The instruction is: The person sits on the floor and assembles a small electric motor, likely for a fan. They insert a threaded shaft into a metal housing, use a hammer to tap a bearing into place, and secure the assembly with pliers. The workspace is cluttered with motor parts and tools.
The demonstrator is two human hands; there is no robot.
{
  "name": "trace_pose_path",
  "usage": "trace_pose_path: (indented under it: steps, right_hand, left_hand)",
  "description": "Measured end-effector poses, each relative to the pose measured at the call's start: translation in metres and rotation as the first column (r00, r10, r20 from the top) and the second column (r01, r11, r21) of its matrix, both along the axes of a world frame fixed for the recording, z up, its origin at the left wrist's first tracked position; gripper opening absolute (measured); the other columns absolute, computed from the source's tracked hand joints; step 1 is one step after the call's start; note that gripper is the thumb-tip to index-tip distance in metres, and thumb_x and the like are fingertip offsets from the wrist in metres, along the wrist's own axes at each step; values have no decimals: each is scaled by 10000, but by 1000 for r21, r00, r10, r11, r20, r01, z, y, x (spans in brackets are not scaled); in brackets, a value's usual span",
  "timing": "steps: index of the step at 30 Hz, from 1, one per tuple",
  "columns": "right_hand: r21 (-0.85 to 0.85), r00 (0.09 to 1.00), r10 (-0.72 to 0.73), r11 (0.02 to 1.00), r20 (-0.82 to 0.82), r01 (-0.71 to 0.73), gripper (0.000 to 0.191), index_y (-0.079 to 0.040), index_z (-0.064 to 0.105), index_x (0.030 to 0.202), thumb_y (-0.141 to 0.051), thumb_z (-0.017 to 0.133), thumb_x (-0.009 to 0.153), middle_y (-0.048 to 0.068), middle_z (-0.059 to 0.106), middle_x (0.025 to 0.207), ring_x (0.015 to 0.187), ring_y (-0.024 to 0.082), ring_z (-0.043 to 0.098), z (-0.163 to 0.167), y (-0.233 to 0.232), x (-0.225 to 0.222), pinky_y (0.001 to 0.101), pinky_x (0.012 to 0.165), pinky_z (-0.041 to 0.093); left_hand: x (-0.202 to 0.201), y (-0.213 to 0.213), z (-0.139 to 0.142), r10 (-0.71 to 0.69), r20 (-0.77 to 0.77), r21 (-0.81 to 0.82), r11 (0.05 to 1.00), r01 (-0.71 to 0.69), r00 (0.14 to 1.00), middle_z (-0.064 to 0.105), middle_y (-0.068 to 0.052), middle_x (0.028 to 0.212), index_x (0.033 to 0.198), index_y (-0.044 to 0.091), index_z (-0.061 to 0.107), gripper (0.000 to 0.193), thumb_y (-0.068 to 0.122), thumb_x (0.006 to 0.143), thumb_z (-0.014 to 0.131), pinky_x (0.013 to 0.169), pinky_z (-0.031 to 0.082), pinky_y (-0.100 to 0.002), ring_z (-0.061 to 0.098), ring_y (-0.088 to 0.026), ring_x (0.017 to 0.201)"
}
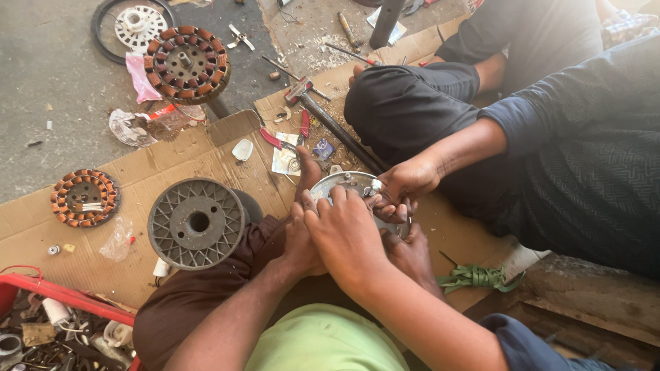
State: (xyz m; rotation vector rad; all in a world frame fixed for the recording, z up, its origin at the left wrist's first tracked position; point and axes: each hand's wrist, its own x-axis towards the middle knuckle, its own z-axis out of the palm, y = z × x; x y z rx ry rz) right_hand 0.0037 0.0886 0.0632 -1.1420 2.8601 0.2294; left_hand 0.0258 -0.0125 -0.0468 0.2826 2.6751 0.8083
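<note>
A round silver metal motor cover [344, 183] rests on my lap over the cardboard sheet [172, 161]. My left hand [299, 237] grips its near left rim. My right hand [347, 233] lies over the cover's near edge, fingers curled on it. A co-worker's hand [405, 184], coming from a dark blue sleeve on the right, pinches a small part at the cover's right rim. Another hand [412, 255] sits under the cover's right side; I cannot tell whose it is.
A grey ribbed rotor disc [197, 222] lies left of my knee. Two copper-wound stators [84, 198] [186, 63] lie further left and behind. Red-handled pliers [278, 139], a long dark bar [340, 130], a green strap [478, 277] and a red crate of parts [55, 323] surround us.
</note>
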Motion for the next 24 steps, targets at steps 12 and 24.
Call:
trace_pose_path:
  steps: [12, 24]
  right_hand:
    - [-311, 996, 94, 946, 12, -86, 335, -17, 669, 1032, -163, 640, 731, 115, 631, 984, 1003, 278, 598, -10, 28, -4, 395, 857, 475]
    - [-313, 986, 160, 939, 41, -139, 130, -63, 648, 777, -171, 639, 706, 85, 628, 896, 960, 267, 596, -16, 30, -8, 377, 844, 486]
  left_hand:
    - [-3, -3, 14, 32, 73, -45, 999, -29, 997, 186, -401, 1541, 1518, 43, 302, 1011, 523, 778, 796, 1069, 406, -596, 267, -567, 1393]
    - [0, 3, 18, 292, 306, 111, 934, -339, 906, 293, -319, 1445, 1520, -134, -22, 1441, 504, 597, 882, 1108, 434, -507, 456, -477, 1328]
